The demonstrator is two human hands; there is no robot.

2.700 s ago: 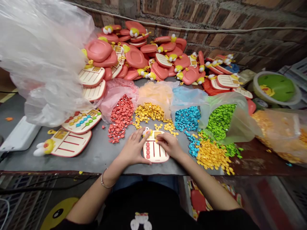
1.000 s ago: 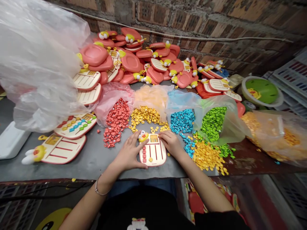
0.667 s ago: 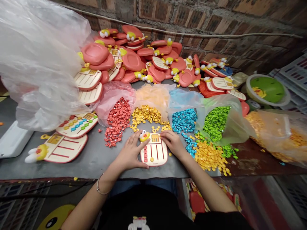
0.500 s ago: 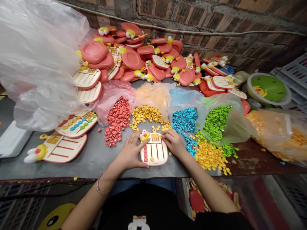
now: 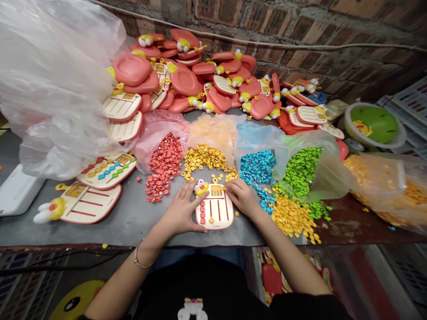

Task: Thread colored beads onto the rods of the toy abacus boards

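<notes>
A cream toy board (image 5: pixel 216 216) with a red rim, slots and a duck head lies on the table in front of me. My left hand (image 5: pixel 182 209) is closed around its left side, thumb at the lower edge and fingers by the duck head. Several red beads (image 5: pixel 202 212) sit in its leftmost slot, and one yellow bead (image 5: pixel 211 220) is low on the slot beside it. At the board's upper right corner, my right hand (image 5: pixel 243 196) has its fingertips pinched together by a small yellow bit; what they hold is too small to tell.
Behind the board lie piles of red beads (image 5: pixel 163 164), yellow beads (image 5: pixel 207 156), blue beads (image 5: pixel 256 166) and green beads (image 5: pixel 303 171), spilling from bags. More yellow beads (image 5: pixel 293 218) lie right. Two boards (image 5: pixel 90 206) rest left, under a plastic bag (image 5: pixel 56 89). Stacked red-backed boards (image 5: pixel 183 80) line the wall.
The camera view has shifted very slightly. Both hands and the board stay almost in place, with the right fingers still pinched at the upper right corner.
</notes>
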